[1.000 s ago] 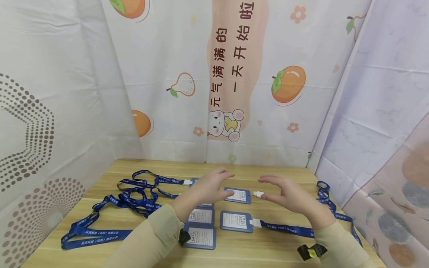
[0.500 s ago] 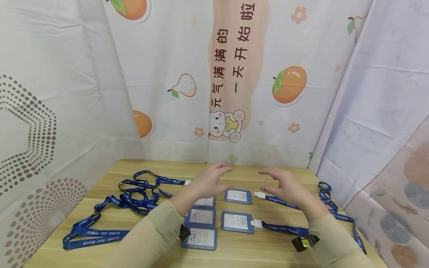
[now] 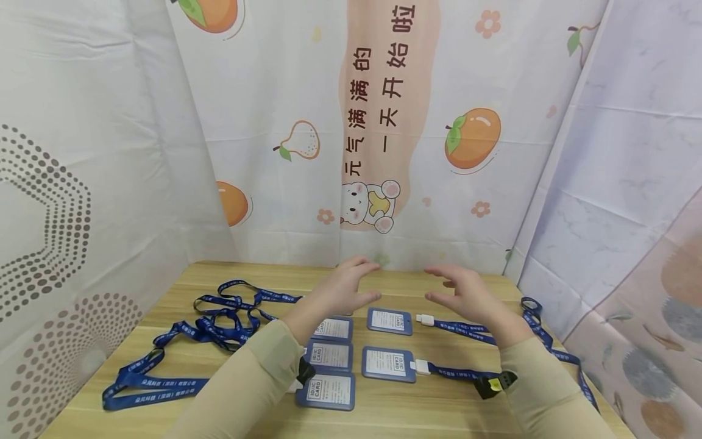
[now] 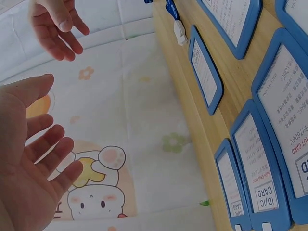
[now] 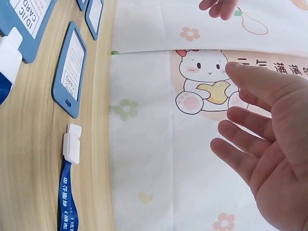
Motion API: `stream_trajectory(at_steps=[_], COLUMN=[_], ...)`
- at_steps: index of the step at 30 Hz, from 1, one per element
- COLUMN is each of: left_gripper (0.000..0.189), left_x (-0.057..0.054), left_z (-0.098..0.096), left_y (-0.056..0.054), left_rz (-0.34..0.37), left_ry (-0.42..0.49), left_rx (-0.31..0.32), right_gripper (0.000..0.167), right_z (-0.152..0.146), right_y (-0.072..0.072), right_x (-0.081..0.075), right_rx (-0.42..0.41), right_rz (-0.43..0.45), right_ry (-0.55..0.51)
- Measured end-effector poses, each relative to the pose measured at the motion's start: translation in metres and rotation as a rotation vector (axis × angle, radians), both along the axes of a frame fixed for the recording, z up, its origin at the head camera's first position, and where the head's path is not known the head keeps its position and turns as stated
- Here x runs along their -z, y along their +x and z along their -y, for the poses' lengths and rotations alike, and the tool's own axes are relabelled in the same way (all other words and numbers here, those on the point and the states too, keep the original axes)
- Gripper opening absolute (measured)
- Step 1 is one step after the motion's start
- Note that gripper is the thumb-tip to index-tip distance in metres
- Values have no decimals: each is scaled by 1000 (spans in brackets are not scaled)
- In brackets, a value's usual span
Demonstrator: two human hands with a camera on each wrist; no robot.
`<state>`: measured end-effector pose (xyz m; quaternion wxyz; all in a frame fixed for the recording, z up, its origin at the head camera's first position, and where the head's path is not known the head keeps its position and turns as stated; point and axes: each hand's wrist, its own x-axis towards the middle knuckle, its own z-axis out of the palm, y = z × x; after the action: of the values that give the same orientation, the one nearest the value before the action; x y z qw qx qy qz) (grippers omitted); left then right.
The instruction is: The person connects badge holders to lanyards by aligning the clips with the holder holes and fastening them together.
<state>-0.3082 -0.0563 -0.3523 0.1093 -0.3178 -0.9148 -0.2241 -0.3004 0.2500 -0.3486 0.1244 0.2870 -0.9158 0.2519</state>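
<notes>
My left hand (image 3: 336, 294) hovers over the table, holding nothing, fingers loosely bent and thumb apart. Facing it, my right hand (image 3: 466, 297) is also raised and holds nothing, as the right wrist view confirms. Beneath and between them lies a blue card holder (image 3: 389, 321) with a white card in it. Just right of that holder, apart from it, is a white lanyard clip (image 5: 71, 148) on a blue lanyard strap (image 3: 460, 330). Nearer the front, another card holder (image 3: 388, 364) has its white clip (image 3: 421, 366) attached to a second blue strap (image 3: 460, 372).
Left of centre several card holders lie in a column, among them a middle one (image 3: 331, 355) and a front one (image 3: 327, 391). Their blue lanyards (image 3: 159, 384) lie looped across the left of the wooden table (image 3: 406, 414). A printed curtain (image 3: 274, 201) stands behind.
Both hands have risen slightly away from the table, and the right has come off the white clip. The left thumb no longer overlaps the back card holder. Holders and lanyards lie where they were.
</notes>
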Motion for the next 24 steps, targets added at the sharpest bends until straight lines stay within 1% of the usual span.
stream_trajectory(at_steps=[6, 13, 18, 24], left_gripper=[65, 65, 65, 64], left_x=[1, 6, 10, 15], left_z=[-3, -5, -7, -9], left_y=[-2, -9, -13, -17], left_rz=[14, 11, 20, 35], left_ry=[-17, -25, -38, -46], left_rx=[-14, -25, -37, -43], right_gripper=[51, 55, 59, 59], right_z=[0, 1, 0, -3], right_y=[-5, -14, -22, -33], right_x=[1, 4, 12, 25], right_rx=[34, 100, 139, 145], right_rz=[41, 96, 127, 161], right_ry=[-7, -2, 28, 55])
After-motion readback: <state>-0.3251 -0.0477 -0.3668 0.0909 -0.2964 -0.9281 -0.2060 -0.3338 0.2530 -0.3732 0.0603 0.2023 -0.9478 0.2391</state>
